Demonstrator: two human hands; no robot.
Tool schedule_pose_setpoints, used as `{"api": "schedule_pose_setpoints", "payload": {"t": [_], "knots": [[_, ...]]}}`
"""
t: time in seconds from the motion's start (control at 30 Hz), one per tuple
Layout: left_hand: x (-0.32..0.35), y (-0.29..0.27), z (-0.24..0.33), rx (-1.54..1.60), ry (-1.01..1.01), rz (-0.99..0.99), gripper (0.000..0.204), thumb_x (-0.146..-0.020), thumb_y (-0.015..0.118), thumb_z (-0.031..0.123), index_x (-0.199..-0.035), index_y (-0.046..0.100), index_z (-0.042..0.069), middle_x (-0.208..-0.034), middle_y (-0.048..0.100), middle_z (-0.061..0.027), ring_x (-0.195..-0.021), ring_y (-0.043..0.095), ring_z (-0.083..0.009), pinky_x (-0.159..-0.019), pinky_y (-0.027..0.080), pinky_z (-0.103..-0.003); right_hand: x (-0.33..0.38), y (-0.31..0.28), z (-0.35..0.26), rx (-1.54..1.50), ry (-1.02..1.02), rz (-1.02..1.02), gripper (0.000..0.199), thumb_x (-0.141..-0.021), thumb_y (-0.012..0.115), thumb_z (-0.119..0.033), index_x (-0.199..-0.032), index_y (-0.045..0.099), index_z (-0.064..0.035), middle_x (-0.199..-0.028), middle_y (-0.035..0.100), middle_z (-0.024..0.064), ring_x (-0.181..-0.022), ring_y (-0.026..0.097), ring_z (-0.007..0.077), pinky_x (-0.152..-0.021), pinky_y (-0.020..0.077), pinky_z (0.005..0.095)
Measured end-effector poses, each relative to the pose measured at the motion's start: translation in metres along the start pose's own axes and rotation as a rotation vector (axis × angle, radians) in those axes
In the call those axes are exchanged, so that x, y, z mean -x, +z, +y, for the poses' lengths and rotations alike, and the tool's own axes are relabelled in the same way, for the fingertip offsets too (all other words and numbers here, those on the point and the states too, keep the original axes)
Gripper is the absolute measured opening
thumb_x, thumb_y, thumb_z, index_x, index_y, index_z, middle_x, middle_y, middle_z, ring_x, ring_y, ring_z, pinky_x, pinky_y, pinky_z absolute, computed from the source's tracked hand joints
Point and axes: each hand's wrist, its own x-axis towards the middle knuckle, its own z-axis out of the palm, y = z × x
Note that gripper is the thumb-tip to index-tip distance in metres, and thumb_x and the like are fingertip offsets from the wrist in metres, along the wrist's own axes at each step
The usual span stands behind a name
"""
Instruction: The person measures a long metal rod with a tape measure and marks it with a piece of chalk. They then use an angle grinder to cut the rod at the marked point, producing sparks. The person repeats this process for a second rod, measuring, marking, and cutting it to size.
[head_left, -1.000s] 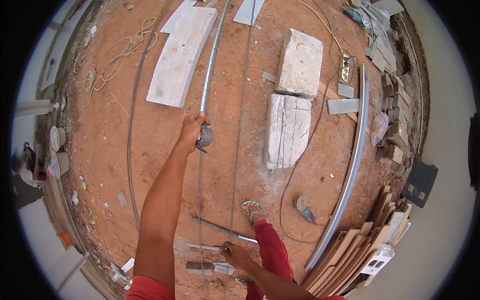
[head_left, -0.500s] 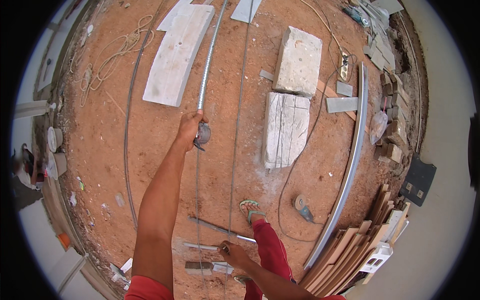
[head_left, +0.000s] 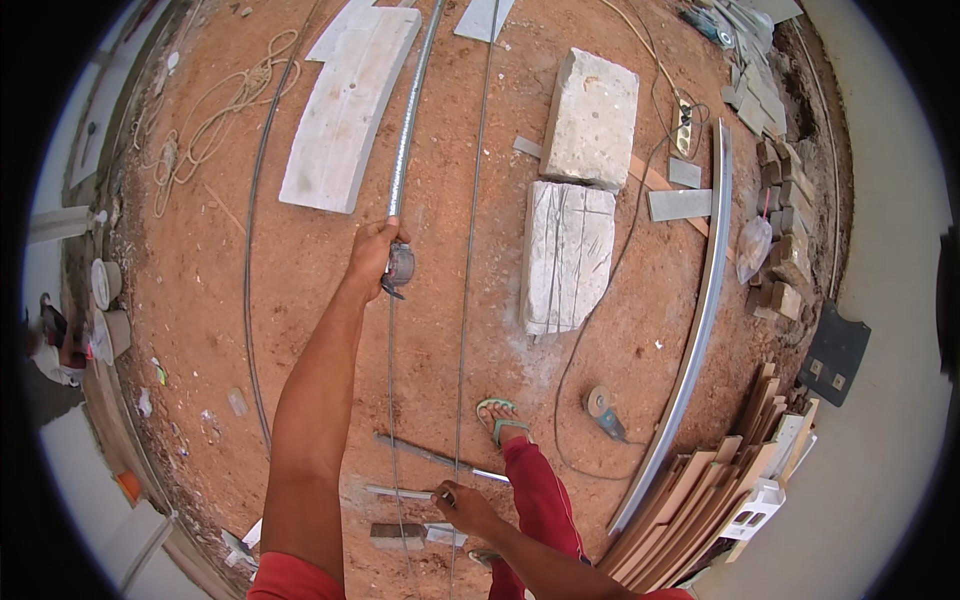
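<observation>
My left hand [head_left: 372,257] is closed around a dark tape measure [head_left: 399,266] at mid-picture. From its case the silver tape blade [head_left: 405,150] runs out to the far edge, over the reddish dirt. A thin metal rod [head_left: 393,370] stretches below the case toward me, and a second rod [head_left: 467,270] lies to its right. Low in the picture, my right hand [head_left: 468,508] is closed with its fingers pinched near the rods. Something small and dark seems to be in them, too small to name. Close by are a short metal strip [head_left: 398,492] and a grey block [head_left: 397,536].
Two pale stone blocks [head_left: 590,120] stand right of the rods, a long slab [head_left: 350,110] left. An angle grinder [head_left: 607,412] lies on the dirt with its cord trailing. Further right are a long metal channel [head_left: 690,350], stacked wooden boards [head_left: 715,490] and a power strip [head_left: 683,130].
The whole view has shifted slightly left and up. Both hands keep nearly the same place and grip, and the tape stays extended.
</observation>
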Motion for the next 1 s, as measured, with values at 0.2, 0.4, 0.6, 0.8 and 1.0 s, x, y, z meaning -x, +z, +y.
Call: {"api": "schedule_pose_setpoints", "payload": {"t": [0.2, 0.4, 0.6, 0.8, 1.0], "knots": [[0.000, -0.001, -0.002, 0.000, 0.007, -0.016, 0.041, -0.108, 0.056, 0.031, -0.081, 0.068, 0.003, -0.071, 0.059, -0.0018, -0.056, 0.050, -0.0096, -0.054, 0.043, -0.029, 0.002, -0.004, -0.007, 0.016, 0.040, -0.020, 0.031, -0.101, 0.060, -0.033, -0.107, 0.067, -0.0037, -0.087, 0.072, 0.0218, -0.079, 0.072, 0.0376, -0.073, 0.0534, 0.0478], [0.002, -0.001, -0.007, 0.000, -0.011, -0.011, 0.041, -0.108, 0.056, 0.031, -0.082, 0.068, 0.002, -0.072, 0.059, -0.0020, -0.057, 0.050, -0.0099, -0.054, 0.044, -0.029, 0.001, -0.003, -0.008, 0.022, 0.035, -0.021, 0.031, -0.100, 0.061, -0.033, -0.109, 0.067, -0.0036, -0.092, 0.072, 0.0240, -0.084, 0.072, 0.0388, -0.076, 0.0530, 0.0493], [0.002, 0.000, -0.007, -0.006, -0.011, -0.007, 0.042, -0.108, 0.054, 0.032, -0.083, 0.068, 0.002, -0.074, 0.059, -0.0026, -0.059, 0.050, -0.0102, -0.056, 0.044, -0.030, -0.001, 0.000, -0.003, 0.022, 0.041, -0.032, 0.032, -0.100, 0.061, -0.033, -0.111, 0.067, -0.0035, -0.086, 0.072, 0.0229, -0.080, 0.072, 0.0393, -0.074, 0.0534, 0.0492], [0.003, -0.004, -0.011, 0.017, -0.018, -0.022, 0.042, -0.108, 0.055, 0.033, -0.084, 0.068, 0.001, -0.075, 0.060, -0.0033, -0.061, 0.052, -0.0110, -0.059, 0.045, -0.030, 0.002, -0.001, -0.008, 0.035, 0.045, -0.044, 0.032, -0.101, 0.060, -0.033, -0.110, 0.066, -0.0032, -0.085, 0.072, 0.0223, -0.080, 0.072, 0.0391, -0.073, 0.0537, 0.0493], [0.011, -0.016, -0.033, -0.069, -0.049, -0.019, 0.044, -0.108, 0.055, 0.035, -0.084, 0.070, 0.001, -0.076, 0.063, -0.0045, -0.064, 0.056, -0.0125, -0.062, 0.048, -0.031, 0.005, 0.003, -0.009, 0.091, 0.047, -0.031, 0.030, -0.100, 0.060, -0.031, -0.111, 0.066, -0.0036, -0.088, 0.073, 0.0229, -0.084, 0.073, 0.0401, -0.074, 0.0543, 0.0489]]}}
